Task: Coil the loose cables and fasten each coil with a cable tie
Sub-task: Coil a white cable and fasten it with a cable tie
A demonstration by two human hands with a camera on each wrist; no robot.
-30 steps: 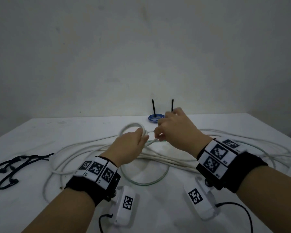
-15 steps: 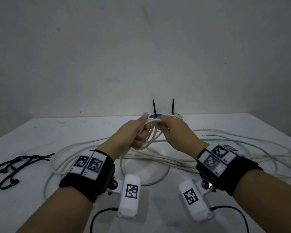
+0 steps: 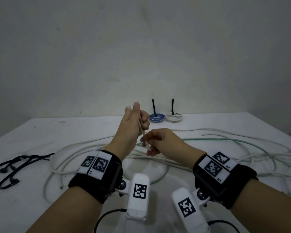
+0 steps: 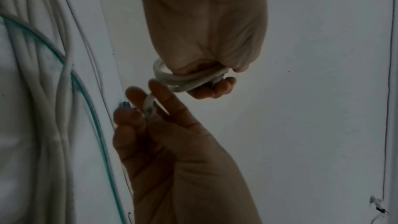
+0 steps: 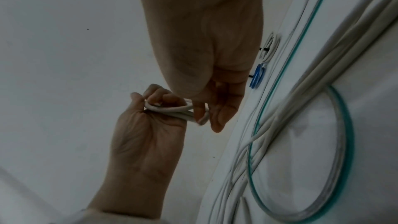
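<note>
- Left hand [image 3: 133, 126], raised over the table [image 3: 40, 132], clasps a small white cable coil [image 4: 185, 79]; the stiff, springy-looking loops could fan apart if that clasp eases.
- Right hand [image 3: 160, 142] pinches the coil's free cable end [image 3: 146, 146]; letting it slip would unwind the last turn.

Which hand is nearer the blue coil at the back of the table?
Left. The left hand, gripping the white coil, is raised just beside the blue coil; the right hand sits lower, nearer the person.
</note>
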